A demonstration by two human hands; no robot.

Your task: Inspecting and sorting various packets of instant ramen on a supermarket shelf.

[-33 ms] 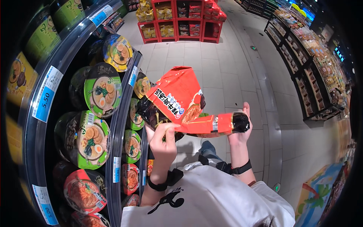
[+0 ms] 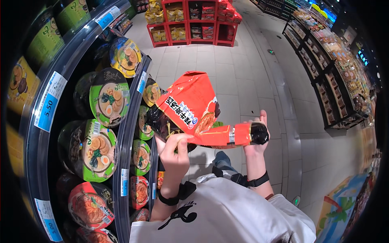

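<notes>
A red and black packet of instant noodles [image 2: 190, 97] with a noodle-bowl picture is held in front of my chest. A narrow red strip with a black end runs along its near side. My left hand [image 2: 175, 149] pinches the packet's near left corner between thumb and fingers. At the strip's black right end, my right hand [image 2: 255, 146] grips from behind and below, one finger pointing up. Most of the right fingers are hidden by the packet. Close to my left hand, green-lidded noodle bowls [image 2: 141, 157] and a red-lidded bowl [image 2: 139, 191] sit on a shelf.
A shelf rack [image 2: 125, 150] fills the left side, with larger noodle bowls [image 2: 99, 150], yellow boxes [image 2: 20, 85] and blue price tags [image 2: 50, 101]. Ahead stands a red display unit [image 2: 188, 34] with bagged goods. Black shelving [image 2: 324, 77] lines the right across the tiled floor [image 2: 259, 89].
</notes>
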